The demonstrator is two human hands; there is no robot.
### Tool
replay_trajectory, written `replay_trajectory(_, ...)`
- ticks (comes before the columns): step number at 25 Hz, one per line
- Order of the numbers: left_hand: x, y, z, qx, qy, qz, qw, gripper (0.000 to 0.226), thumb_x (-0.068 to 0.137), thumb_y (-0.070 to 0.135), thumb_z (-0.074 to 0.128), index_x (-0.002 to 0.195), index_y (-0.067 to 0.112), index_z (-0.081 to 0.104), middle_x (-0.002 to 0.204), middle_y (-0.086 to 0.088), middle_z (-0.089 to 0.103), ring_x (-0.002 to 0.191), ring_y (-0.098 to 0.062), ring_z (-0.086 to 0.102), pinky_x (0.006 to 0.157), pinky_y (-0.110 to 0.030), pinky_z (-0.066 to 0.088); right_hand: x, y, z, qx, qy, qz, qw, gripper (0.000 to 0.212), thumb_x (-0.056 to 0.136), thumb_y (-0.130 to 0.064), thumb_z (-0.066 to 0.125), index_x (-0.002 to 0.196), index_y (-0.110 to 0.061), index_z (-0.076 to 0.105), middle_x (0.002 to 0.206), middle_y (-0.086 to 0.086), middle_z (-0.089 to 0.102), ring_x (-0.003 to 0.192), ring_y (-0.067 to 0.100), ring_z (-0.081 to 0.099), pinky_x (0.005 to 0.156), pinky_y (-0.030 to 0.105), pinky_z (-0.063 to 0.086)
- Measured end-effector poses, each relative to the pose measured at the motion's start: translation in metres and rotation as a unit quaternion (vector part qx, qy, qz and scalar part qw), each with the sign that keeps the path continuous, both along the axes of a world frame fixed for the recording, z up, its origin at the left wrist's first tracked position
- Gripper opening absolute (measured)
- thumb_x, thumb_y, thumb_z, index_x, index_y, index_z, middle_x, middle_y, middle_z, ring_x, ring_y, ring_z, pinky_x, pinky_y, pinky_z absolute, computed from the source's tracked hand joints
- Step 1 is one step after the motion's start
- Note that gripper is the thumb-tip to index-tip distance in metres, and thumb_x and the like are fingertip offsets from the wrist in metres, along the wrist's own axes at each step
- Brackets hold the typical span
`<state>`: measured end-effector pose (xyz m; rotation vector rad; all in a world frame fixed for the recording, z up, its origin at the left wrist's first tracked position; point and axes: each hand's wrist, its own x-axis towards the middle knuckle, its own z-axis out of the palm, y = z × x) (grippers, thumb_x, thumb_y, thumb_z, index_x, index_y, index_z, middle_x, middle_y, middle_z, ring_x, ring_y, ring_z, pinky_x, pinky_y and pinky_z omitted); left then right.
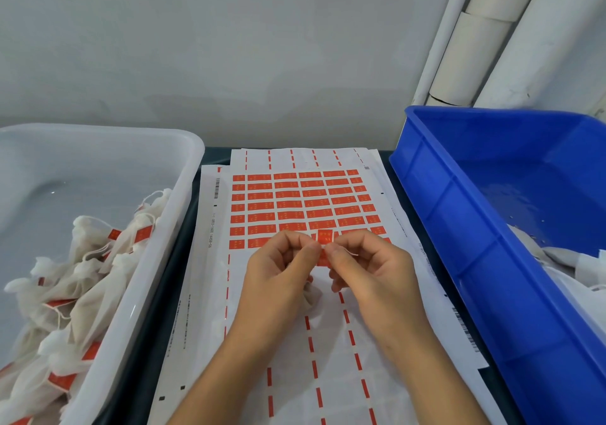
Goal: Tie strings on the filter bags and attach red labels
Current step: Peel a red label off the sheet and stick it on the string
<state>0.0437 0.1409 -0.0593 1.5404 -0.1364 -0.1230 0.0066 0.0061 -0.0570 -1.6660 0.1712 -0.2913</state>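
My left hand [278, 270] and my right hand [367, 267] meet over the label sheet [295, 204], both pinching one red label [324, 247] that stands upright between the fingertips. A thin white string runs by my right thumb. A white filter bag [311, 295] hangs below, tucked between my palms and mostly hidden. The sheet shows rows of red labels on its far half; the near half is stripped, with only red dashes left.
A white plastic tub [157, 260] at left holds several tied filter bags with red labels [82, 277]. At right, a blue crate [475, 227] holds white bags in its near corner. White pipes stand against the wall behind.
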Motion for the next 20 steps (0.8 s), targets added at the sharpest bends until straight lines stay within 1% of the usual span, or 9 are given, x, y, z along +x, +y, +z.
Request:
replay_trajectory(2, 0.000, 0.001, -0.001, 0.006, -0.014, 0.004, 1.000, 0.007, 0.096, 0.020, 0.071, 0.091, 0.022, 0.067, 0.076, -0.003, 0.070, 0.067, -0.023, 0.066, 0.062, -0.019, 0.058, 0.000, -0.004, 0.001, 0.002, 0.004, -0.004, 1.000, 0.007, 0.095, -0.028, 0.073, 0.090, -0.032, 0.075, 0.091, -0.010, 0.077, 0.083, 0.013, 0.074, 0.067, 0.022, 0.061)
replay_trajectory(3, 0.000, 0.002, -0.002, 0.009, -0.025, 0.008, 1.000, 0.012, 0.093, 0.019, 0.074, 0.092, 0.021, 0.063, 0.074, -0.005, 0.067, 0.064, -0.024, 0.064, 0.060, -0.019, 0.057, 0.000, -0.006, 0.001, 0.003, 0.006, -0.006, 1.000, 0.009, 0.095, -0.027, 0.073, 0.088, -0.032, 0.075, 0.090, -0.009, 0.077, 0.081, 0.015, 0.074, 0.067, 0.022, 0.061)
replay_trajectory(6, -0.001, 0.004, -0.002, 0.051, -0.091, 0.009, 0.995, 0.023, 0.090, 0.017, 0.080, 0.086, 0.020, 0.057, 0.066, 0.003, 0.058, 0.058, -0.010, 0.053, 0.057, -0.015, 0.050, 0.000, -0.008, 0.002, 0.009, 0.016, -0.007, 1.000, 0.011, 0.094, -0.025, 0.073, 0.086, -0.032, 0.075, 0.086, -0.006, 0.077, 0.077, 0.017, 0.074, 0.067, 0.024, 0.061)
replay_trajectory(8, -0.003, 0.004, 0.000, 0.072, -0.132, 0.006, 0.989, 0.020, 0.089, 0.020, 0.081, 0.086, 0.027, 0.062, 0.071, 0.010, 0.062, 0.066, -0.012, 0.058, 0.059, -0.014, 0.050, 0.000, -0.010, 0.002, 0.011, 0.022, -0.004, 1.000, 0.011, 0.094, -0.024, 0.073, 0.086, -0.031, 0.076, 0.085, -0.005, 0.077, 0.076, 0.018, 0.074, 0.068, 0.025, 0.061)
replay_trajectory(11, -0.006, 0.004, 0.004, 0.069, -0.155, -0.006, 0.986, 0.007, 0.089, 0.037, 0.074, 0.094, 0.040, 0.071, 0.087, 0.017, 0.070, 0.085, -0.015, 0.066, 0.071, -0.016, 0.055, -0.001, -0.013, 0.004, 0.007, 0.022, 0.016, 1.000, 0.012, 0.095, -0.022, 0.072, 0.087, -0.031, 0.076, 0.085, -0.005, 0.077, 0.076, 0.017, 0.073, 0.067, 0.024, 0.060)
replay_trajectory(13, -0.007, 0.004, 0.005, 0.088, -0.169, -0.007, 0.982, 0.011, 0.086, 0.046, 0.069, 0.097, 0.045, 0.071, 0.095, 0.024, 0.072, 0.092, -0.011, 0.066, 0.074, -0.013, 0.054, -0.002, -0.015, 0.006, 0.001, 0.023, 0.030, 0.999, 0.013, 0.096, -0.022, 0.071, 0.088, -0.031, 0.077, 0.084, -0.004, 0.076, 0.076, 0.017, 0.073, 0.067, 0.023, 0.060)
replay_trajectory(15, -0.006, 0.004, 0.004, 0.115, -0.176, -0.001, 0.978, 0.013, 0.086, 0.046, 0.069, 0.099, 0.048, 0.069, 0.093, 0.030, 0.069, 0.087, -0.005, 0.064, 0.068, -0.009, 0.050, -0.002, -0.017, 0.007, -0.002, 0.022, 0.032, 0.999, 0.013, 0.097, -0.023, 0.069, 0.090, -0.029, 0.078, 0.082, -0.004, 0.076, 0.076, 0.017, 0.073, 0.067, 0.022, 0.060)
replay_trajectory(17, -0.005, 0.004, 0.002, 0.139, -0.180, 0.011, 0.974, 0.017, 0.089, 0.039, 0.074, 0.098, 0.052, 0.066, 0.085, 0.029, 0.066, 0.077, -0.003, 0.059, 0.061, -0.008, 0.046, -0.002, -0.018, 0.007, -0.009, 0.018, 0.022, 1.000, 0.012, 0.096, -0.026, 0.069, 0.089, -0.029, 0.078, 0.080, -0.006, 0.076, 0.076, 0.015, 0.073, 0.066, 0.020, 0.059)
replay_trajectory(20, -0.004, 0.004, 0.001, 0.157, -0.177, 0.022, 0.971, 0.019, 0.089, 0.037, 0.075, 0.094, 0.052, 0.065, 0.083, 0.027, 0.065, 0.074, -0.004, 0.057, 0.060, -0.009, 0.045, -0.004, -0.016, 0.009, -0.037, 0.010, 0.002, 0.999, 0.011, 0.090, -0.042, 0.070, 0.087, -0.035, 0.078, 0.081, -0.012, 0.076, 0.075, 0.012, 0.073, 0.066, 0.016, 0.058)
